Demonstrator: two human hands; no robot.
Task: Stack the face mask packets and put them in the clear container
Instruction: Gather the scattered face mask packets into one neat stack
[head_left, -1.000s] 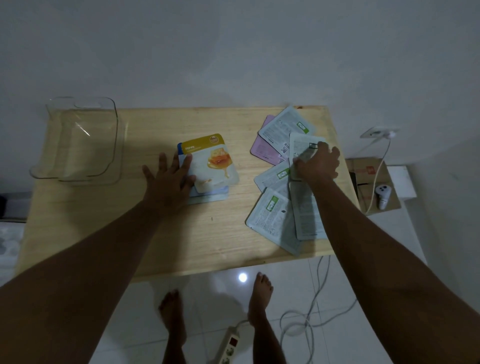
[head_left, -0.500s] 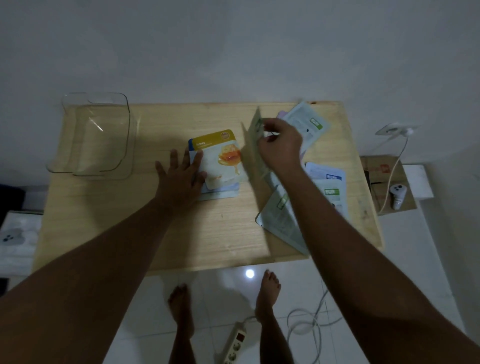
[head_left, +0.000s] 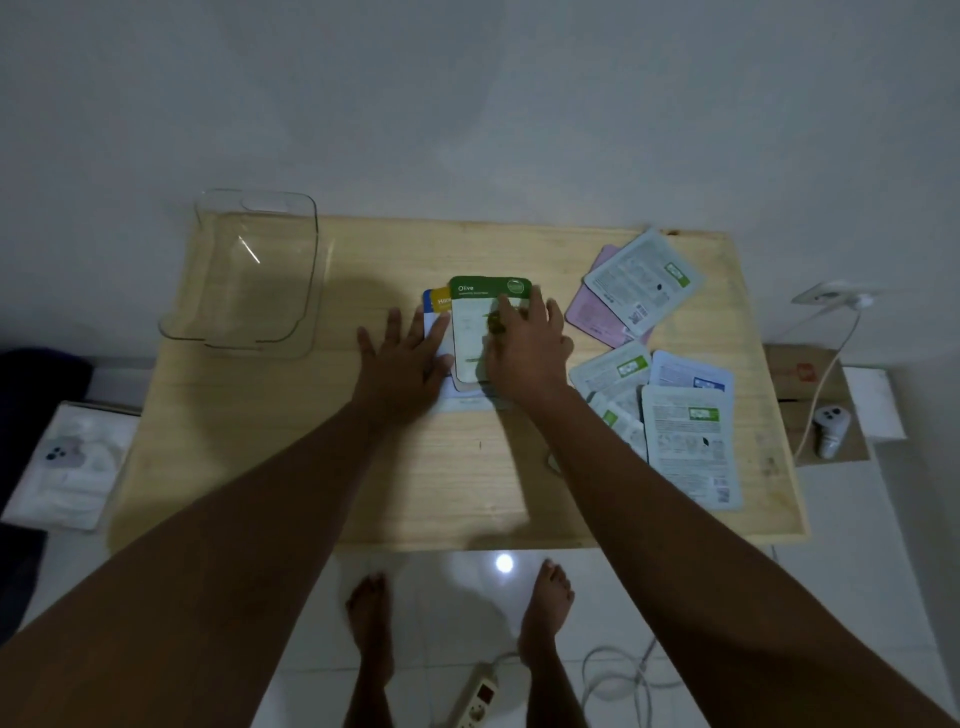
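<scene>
Stack-building step, judging by the layout. Left hand lies flat, fingers spread, on the left edge of the pile mid-desk, likely pinning it so the slick packets don't slide while another lands. Right hand rests on top of the green Olive packet, now the top layer, yellow and blue packets peeking out beneath on the left. Right grip: fingers look loosely curled over the packet, pressing rather than pinching, though dim light and blur make that hard to confirm. So the packet sits under the palm and fingers, not clamped between them. Loose packets remain fanned out to the right on the desk. Clear container sits at the far left corner, well apart from both hands, nothing inside.
</scene>
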